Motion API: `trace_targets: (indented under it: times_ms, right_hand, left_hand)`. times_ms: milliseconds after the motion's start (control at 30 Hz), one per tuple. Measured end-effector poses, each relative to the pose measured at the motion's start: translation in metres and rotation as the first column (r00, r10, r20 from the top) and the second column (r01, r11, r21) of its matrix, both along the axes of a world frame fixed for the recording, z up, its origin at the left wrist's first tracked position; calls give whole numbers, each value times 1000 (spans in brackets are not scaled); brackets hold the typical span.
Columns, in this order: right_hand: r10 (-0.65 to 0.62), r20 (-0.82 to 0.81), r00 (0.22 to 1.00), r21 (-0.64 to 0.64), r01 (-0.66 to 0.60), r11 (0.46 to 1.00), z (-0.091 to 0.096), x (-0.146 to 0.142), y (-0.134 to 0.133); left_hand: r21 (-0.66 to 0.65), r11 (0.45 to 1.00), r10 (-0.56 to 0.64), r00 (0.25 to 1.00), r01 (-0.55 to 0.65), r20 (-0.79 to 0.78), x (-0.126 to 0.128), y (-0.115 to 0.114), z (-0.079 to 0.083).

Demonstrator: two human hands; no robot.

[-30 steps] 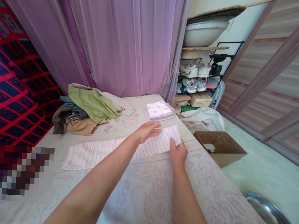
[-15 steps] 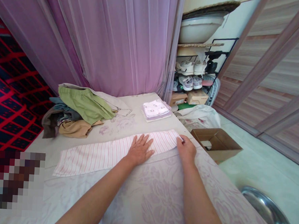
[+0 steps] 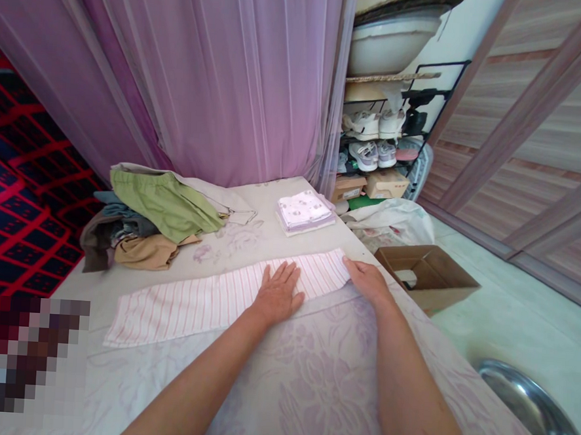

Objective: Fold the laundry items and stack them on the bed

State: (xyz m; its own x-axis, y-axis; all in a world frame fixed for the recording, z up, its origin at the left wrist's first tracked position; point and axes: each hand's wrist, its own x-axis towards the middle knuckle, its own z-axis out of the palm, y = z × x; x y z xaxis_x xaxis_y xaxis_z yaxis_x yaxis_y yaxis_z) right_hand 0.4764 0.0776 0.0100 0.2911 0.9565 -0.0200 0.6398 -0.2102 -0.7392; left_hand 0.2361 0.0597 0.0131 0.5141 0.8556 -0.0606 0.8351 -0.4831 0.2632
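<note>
A pair of white pants with pink stripes [image 3: 181, 312], folded lengthwise into a long strip, lies across the bed [image 3: 309, 389]. My left hand [image 3: 278, 295] rests flat on the strip right of its middle, fingers spread. At the right end, my right hand [image 3: 368, 280] pinches the corner of the cloth between thumb and fingers. Beyond the strip sits a neat stack of folded clothes [image 3: 305, 210], a white floral piece on top. On the far left lies a loose pile with green pants [image 3: 166, 200] and a tan garment [image 3: 145, 251].
Purple curtains [image 3: 220, 75] hang behind the bed. To the right, on the floor, stand an open cardboard box [image 3: 444, 286] and a shiny metal basin [image 3: 529, 409]. A shoe rack [image 3: 421, 137] and a wooden sliding door [image 3: 537, 127] are farther back.
My left hand has slid slightly right along the striped pants. My right hand has turned at the end of the strip, its fingers now pointing more to the left.
</note>
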Motion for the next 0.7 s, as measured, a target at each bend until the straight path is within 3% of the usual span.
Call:
trace_targets:
  times_ms: [67, 200, 300, 400, 567, 633, 700]
  right_hand:
    - [-17, -10, 1000, 31, 18, 999, -2, -1, 2]
    - [-199, -19, 980, 167, 199, 966, -12, -8, 2]
    - [-277, -4, 961, 175, 274, 946, -14, -11, 2]
    - [-252, 100, 962, 72, 246, 967, -8, -9, 4]
    - [-8, 169, 986, -109, 26, 994, 4, -3, 3]
    - [-10, 176, 984, -94, 27, 995, 5, -5, 1]
    - [-93, 231, 968, -56, 109, 992, 5, -9, -1]
  left_hand:
    - [-7, 1000, 2, 1000, -2, 1, -2, 1, 0]
    - [-9, 1000, 19, 1000, -19, -17, -10, 8, -1]
    - [10, 998, 64, 997, -64, -49, -17, 13, -3]
    - [27, 998, 59, 996, -58, -66, -19, 16, -4]
    - [35, 999, 23, 998, -21, -60, -33, 17, -2]
    - [69, 995, 76, 994, -70, -82, -47, 18, -2]
    - [107, 988, 124, 985, -111, -117, -61, 18, -3]
